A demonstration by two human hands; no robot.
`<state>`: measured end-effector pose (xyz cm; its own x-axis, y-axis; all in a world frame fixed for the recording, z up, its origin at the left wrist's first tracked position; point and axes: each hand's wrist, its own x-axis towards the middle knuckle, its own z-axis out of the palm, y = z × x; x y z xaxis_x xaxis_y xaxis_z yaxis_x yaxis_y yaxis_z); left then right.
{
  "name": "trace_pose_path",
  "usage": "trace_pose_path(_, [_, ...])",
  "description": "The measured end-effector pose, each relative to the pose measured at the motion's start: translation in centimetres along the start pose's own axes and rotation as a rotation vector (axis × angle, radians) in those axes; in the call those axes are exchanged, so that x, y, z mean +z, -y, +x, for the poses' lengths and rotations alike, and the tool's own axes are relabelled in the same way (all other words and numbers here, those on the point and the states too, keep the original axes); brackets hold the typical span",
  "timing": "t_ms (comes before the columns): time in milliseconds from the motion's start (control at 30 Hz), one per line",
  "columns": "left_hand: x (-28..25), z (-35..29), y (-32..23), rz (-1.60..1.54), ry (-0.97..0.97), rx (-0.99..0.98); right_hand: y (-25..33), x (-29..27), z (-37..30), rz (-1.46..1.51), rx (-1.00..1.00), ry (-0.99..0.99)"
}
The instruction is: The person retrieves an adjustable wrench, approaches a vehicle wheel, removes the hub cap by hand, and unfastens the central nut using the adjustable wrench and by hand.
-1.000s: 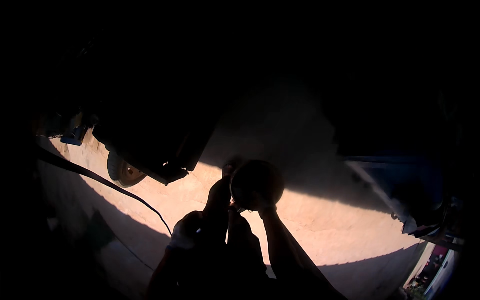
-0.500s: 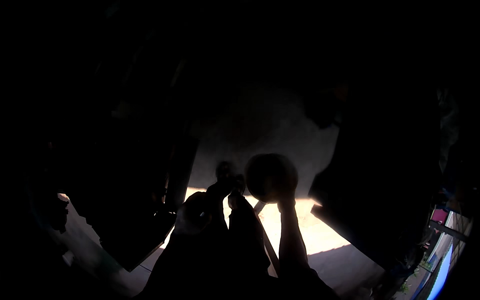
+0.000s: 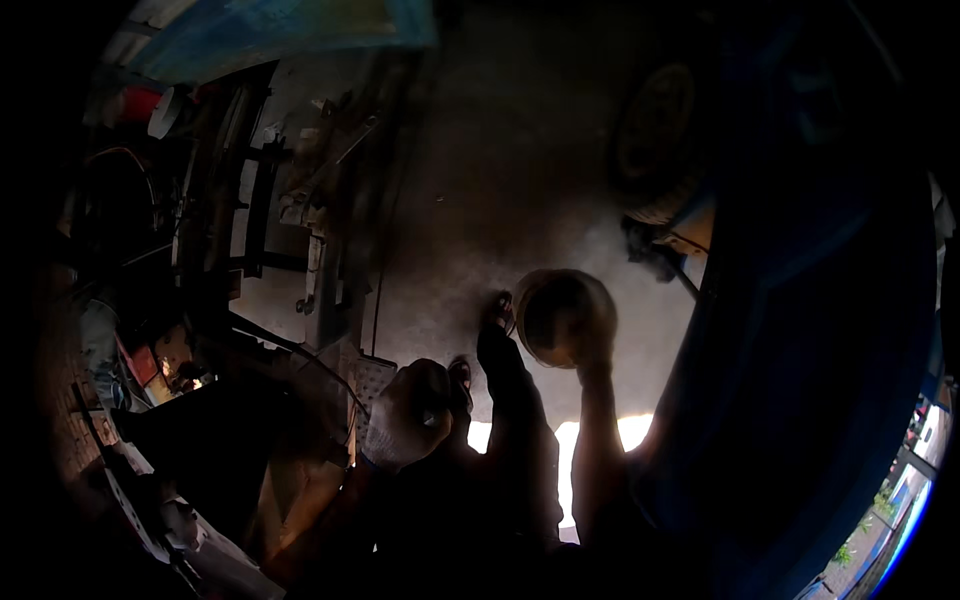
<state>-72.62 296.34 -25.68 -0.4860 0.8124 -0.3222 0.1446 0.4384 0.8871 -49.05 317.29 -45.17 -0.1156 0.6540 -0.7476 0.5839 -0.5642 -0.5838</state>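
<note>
My right hand (image 3: 592, 352) is at the near side of a round, bucket-like container (image 3: 545, 295) and seems to grip its rim. The container hangs in front of me, its inside too dark to make out. Nearer and to the left is a rounded pale thing (image 3: 400, 425), where my left arm ends. Deep shadow hides my left hand's fingers, and I cannot tell whether this is the hand itself, a covering or something held. Between the two, my legs (image 3: 510, 385) and sandalled feet show against the floor.
A metal frame or machine (image 3: 318, 260) with loose parts stands along the left. At right looms a dark blue vehicle-like body (image 3: 800, 330), with a wheel (image 3: 655, 120) farther ahead. Concrete floor (image 3: 470, 230) runs between them, sunlit near me.
The view has brightened, revealing the machinery and wheel. The sunlit strip of floor has slipped lower, and my feet have changed places in a step. The container sits slightly higher and farther right.
</note>
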Motion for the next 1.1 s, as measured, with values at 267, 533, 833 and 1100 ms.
trace_pose_path(267, [3.4, 14.7, -1.5, 0.127, 0.109, 0.199, -6.7, -7.2, 18.8, -0.037, -0.033, -0.307])
trace_pose_path(533, [4.7, 28.8, -0.5, 0.210, 0.315, 0.176, -4.3, -4.9, 27.4, -0.485, 0.006, -0.280])
trace_pose_path(833, [7.8, 41.3, 0.8, 0.224, 0.323, 0.180, -9.5, -8.6, 31.4, -0.676, 0.053, -0.279])
trace_pose_path(1100, [15.7, 50.8, 6.0, -0.017, 0.308, 0.024, -9.5, -0.1, 28.6, -0.514, 0.043, 0.085])
